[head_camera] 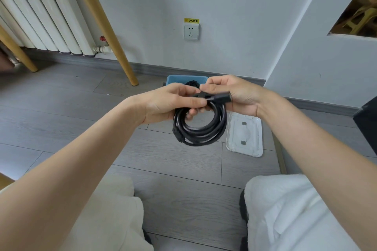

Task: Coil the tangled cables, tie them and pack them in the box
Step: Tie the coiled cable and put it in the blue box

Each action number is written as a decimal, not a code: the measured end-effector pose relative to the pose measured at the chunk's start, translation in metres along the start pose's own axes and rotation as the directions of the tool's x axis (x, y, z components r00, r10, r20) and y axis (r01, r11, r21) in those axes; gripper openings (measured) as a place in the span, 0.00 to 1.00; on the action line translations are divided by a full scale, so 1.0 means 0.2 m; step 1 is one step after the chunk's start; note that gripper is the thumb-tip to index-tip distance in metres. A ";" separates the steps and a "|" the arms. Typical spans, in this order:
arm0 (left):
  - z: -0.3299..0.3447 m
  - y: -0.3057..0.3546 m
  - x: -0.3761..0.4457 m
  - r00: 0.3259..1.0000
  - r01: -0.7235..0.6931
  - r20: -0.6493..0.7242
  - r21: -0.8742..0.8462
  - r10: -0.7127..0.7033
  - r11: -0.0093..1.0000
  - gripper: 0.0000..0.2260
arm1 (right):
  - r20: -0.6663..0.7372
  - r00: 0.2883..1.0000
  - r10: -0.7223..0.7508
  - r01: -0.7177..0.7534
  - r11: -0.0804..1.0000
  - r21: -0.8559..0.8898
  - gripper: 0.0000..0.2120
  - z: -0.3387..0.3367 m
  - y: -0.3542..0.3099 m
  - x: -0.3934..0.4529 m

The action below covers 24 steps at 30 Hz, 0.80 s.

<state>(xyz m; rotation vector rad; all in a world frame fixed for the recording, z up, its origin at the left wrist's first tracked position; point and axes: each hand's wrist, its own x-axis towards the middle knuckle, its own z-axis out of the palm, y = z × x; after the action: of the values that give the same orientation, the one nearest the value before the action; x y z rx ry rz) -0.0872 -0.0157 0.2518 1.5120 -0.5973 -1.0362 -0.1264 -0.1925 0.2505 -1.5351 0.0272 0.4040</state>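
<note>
Over grey floorboards, the black cable coil (201, 126) is being gripped by the left hand (170, 104), its plug end (219, 96) being pinched sideways by the right hand (234, 96), blue box (179, 78) just beyond.

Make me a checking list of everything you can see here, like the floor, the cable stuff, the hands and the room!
Surface: grey plank floor.
Job's things: coiled black cable held up in the air; blue box by the wall, something black inside; white lid flat on the floor.
Clutter: nothing seen.
Grippers: left hand grips the coil's top; right hand pinches the black plug end.
Cables: one coil, no tie visible.
Surroundings: wall socket, white radiator, wooden legs.
</note>
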 end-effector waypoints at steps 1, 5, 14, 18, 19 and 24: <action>0.01 0.00 0.00 0.998 -0.045 -0.048 0.052 0.047 0.998 0.04 | -0.031 1.000 0.001 0.000 0.998 0.058 0.06 0.00 0.00 0.01; 0.05 0.02 0.04 0.944 -0.151 -0.227 0.343 0.238 0.927 0.07 | -0.040 0.996 0.077 -0.060 0.946 0.317 0.08 0.01 0.00 0.03; 0.05 0.04 0.05 0.845 -0.241 -0.282 0.557 0.454 0.794 0.15 | 0.000 0.982 0.188 -0.154 0.804 0.574 0.14 0.03 -0.03 0.02; 0.04 0.01 0.05 0.849 -0.180 -0.270 0.661 0.454 0.729 0.08 | -0.105 0.974 0.201 -0.147 0.911 0.385 0.26 0.03 0.01 0.05; 0.03 0.01 0.05 0.855 -0.158 -0.275 0.671 0.440 0.724 0.07 | -0.142 0.971 0.193 -0.135 0.931 0.339 0.24 0.03 0.03 0.06; 0.00 -0.02 0.08 0.863 0.025 -0.350 0.750 0.365 0.661 0.08 | -0.490 0.869 0.072 -0.214 0.947 -0.241 0.04 -0.02 0.09 0.09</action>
<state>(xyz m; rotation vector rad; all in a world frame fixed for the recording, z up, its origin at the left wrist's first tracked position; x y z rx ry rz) -0.0797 -0.0270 0.2437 2.2739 -0.8400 -0.1913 -0.1132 -0.1922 0.2271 -1.9009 0.4932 0.1385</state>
